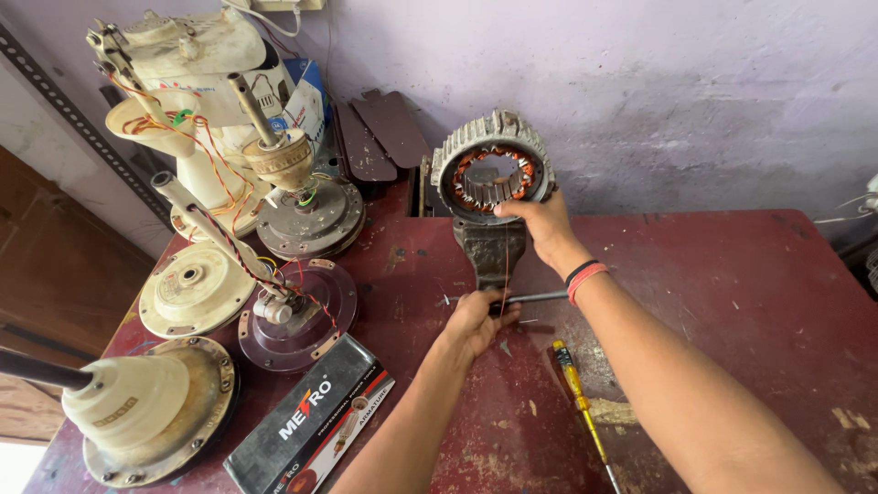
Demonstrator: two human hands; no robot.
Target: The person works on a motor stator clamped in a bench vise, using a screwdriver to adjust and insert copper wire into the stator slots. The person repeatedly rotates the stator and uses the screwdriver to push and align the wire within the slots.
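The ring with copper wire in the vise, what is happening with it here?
A person works at a dark red table. The right hand holds the lower rim of a motor stator ring, which stands upright on a bench vise. The left hand pinches a thin copper wire running down from the ring. A yellow screwdriver lies nearby, with fan motors at the left.

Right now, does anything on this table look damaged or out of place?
Yes. The red table is worn, paint flaking near the yellow screwdriver. Opened fan motors trail loose wires at left.
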